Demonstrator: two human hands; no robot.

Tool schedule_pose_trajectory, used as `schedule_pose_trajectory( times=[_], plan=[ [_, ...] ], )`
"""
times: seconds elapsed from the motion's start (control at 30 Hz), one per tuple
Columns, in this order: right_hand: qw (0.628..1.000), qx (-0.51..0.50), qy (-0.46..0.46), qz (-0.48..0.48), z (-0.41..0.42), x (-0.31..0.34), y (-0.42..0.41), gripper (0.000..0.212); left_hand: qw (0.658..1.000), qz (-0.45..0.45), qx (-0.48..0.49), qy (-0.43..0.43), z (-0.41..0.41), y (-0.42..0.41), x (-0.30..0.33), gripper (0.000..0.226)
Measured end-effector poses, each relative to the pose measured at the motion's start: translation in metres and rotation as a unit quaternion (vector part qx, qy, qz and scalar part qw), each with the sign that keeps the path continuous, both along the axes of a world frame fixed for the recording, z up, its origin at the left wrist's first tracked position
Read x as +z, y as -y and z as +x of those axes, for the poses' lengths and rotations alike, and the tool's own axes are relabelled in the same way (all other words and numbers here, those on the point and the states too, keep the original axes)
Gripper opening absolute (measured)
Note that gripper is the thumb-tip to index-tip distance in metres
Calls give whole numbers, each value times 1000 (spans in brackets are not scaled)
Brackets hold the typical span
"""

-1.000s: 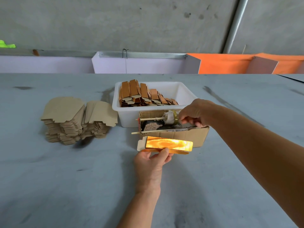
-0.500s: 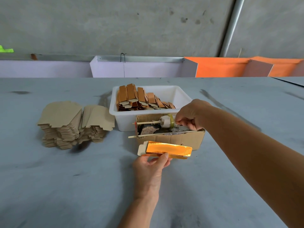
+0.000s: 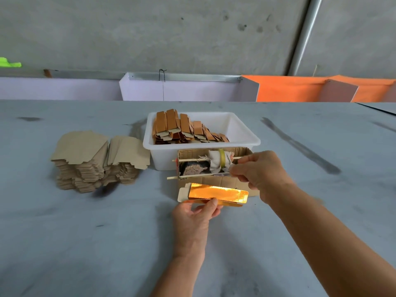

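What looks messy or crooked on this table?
The stack of tan card blanks on the left leans and fans out sideways. The folded cartons in the white tub lean like tipped dominoes. In the cardboard box, the cloth-wrapped stick looks frayed and stained, and a bare stick pokes out past its left wall.

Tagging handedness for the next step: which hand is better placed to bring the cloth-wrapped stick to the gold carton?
Right. The right hand pinches the cloth-wrapped stick at the cardboard box; the left hand is busy gripping the gold carton.
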State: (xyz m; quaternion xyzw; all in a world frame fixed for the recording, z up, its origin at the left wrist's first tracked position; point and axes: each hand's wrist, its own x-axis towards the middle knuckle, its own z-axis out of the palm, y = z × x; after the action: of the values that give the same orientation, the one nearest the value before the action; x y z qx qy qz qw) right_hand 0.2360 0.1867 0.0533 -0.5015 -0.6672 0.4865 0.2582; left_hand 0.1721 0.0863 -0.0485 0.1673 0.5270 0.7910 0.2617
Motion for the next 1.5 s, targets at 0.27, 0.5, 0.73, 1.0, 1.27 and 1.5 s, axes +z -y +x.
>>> schedule_pose_trajectory(
  times=[0.27,0.5,0.73,1.0,1.27,1.5],
  plan=[
    [997,-22,-69,-13,9,-19,6,17,1000,-17,11,7,0,0,0,13],
    [997,-21,-72,-6,12,-26,8,15,999,-32,9,2,-1,1,-1,11],
    [997,-21,-70,-8,11,-28,10,15,999,-35,10,13,-1,1,-2,11],
    [997,-25,-71,-2,12,-28,8,18,1000,-24,10,14,0,2,1,15],
    [998,-20,-53,8,15,-33,8,20,999,-25,13,18,-1,2,-1,11],
    [998,-17,-56,36,14,-44,8,23,998,7,37,56,-5,7,-1,13]
  ],
)
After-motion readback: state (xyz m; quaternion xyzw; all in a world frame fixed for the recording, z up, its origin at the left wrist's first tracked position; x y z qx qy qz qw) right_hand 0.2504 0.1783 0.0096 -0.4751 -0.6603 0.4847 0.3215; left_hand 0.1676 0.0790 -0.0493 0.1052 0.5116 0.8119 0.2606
